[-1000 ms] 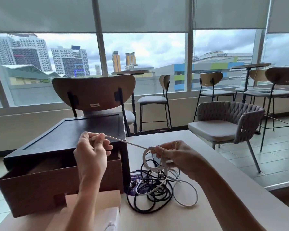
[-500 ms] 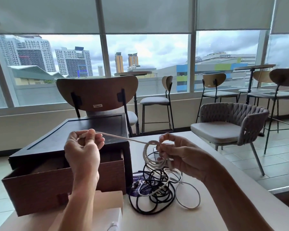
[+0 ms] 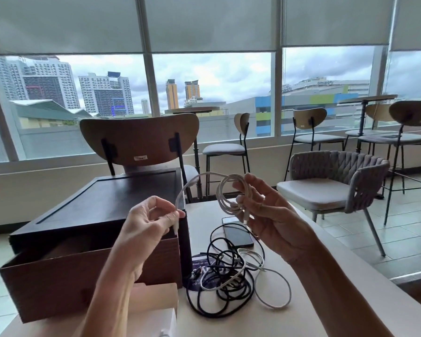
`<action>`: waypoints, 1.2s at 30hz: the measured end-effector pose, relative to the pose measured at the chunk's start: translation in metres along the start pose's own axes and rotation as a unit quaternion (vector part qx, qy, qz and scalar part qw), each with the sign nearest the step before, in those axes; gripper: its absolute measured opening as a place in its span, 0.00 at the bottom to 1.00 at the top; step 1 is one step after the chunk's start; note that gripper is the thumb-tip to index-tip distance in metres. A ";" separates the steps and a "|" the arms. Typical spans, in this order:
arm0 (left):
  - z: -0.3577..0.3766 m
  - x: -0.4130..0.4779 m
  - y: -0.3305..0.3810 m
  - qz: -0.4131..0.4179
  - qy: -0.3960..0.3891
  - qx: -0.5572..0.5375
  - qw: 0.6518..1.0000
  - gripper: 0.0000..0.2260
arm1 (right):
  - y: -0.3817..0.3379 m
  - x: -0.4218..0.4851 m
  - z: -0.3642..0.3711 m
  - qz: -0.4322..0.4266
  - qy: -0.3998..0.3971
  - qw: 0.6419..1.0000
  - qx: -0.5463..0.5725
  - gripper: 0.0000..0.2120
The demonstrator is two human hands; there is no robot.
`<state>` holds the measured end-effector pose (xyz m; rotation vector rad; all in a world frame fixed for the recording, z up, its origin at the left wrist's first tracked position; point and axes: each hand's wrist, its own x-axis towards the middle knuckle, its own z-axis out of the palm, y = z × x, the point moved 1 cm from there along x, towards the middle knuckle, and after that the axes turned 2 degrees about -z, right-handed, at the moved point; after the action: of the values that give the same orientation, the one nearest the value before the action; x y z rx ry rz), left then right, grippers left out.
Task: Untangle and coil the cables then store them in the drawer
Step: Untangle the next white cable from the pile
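Observation:
A white cable [image 3: 225,190] is wound into a small coil held up in my right hand [image 3: 267,215], fingers curled round its loops. Its free end arcs left to my left hand [image 3: 148,224], which pinches the plug end between thumb and fingers. Both hands hover above the table [image 3: 326,307]. Below them lies a tangle of black cables [image 3: 219,283] mixed with another white cable [image 3: 272,285]. The brown wooden drawer [image 3: 66,285] stands pulled open from the dark box [image 3: 112,205] at the left.
A dark phone [image 3: 237,233] lies flat behind the tangle. A printed card [image 3: 197,271] sits under the cables. A pale cardboard box [image 3: 153,305] lies at the front left. A wooden chair [image 3: 139,139] stands behind the box, a woven armchair [image 3: 336,181] to the right.
Both hands rose and the white coil lifted clear of the tangle. The stretch of cable between the hands went slack and shorter, and the left hand now pinches its end.

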<state>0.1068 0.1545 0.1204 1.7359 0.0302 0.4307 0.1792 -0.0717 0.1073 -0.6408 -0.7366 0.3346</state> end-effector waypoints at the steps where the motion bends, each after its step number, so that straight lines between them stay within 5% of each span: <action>1: 0.005 -0.001 0.000 0.006 -0.008 0.034 0.999 0.03 | 0.001 0.000 0.002 -0.001 -0.007 1.000 0.008 0.24; 5: 0.028 -0.002 -0.001 0.018 -0.025 0.006 1.000 0.08 | 0.007 0.001 0.005 0.009 -0.033 0.999 0.002 0.24; 9: 0.039 -0.001 0.002 -0.030 0.007 -0.257 0.966 0.05 | 0.010 0.001 0.006 0.023 -0.055 0.998 -0.033 0.26; 13: 0.042 0.000 0.002 -0.079 -0.019 -0.359 0.930 0.07 | 0.013 0.000 0.006 0.021 -0.043 0.999 -0.025 0.24; 22: 0.046 0.000 -0.004 -0.104 -0.127 -0.297 0.941 0.17 | 0.017 -0.001 0.004 0.007 0.023 0.991 -0.132 0.21; 27: 0.052 -0.001 -0.004 -0.100 -0.070 -0.279 0.953 0.08 | 0.022 0.000 0.002 0.003 0.012 0.968 -0.250 0.20; 36: 0.059 -0.001 -0.004 -0.087 0.001 -0.309 0.947 0.01 | 0.027 0.004 0.019 -0.122 0.053 0.842 -0.523 0.08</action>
<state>0.1245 0.0999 0.1083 1.1027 0.0445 0.2703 0.1668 -0.0410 0.1025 -1.5659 -0.8569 -0.3972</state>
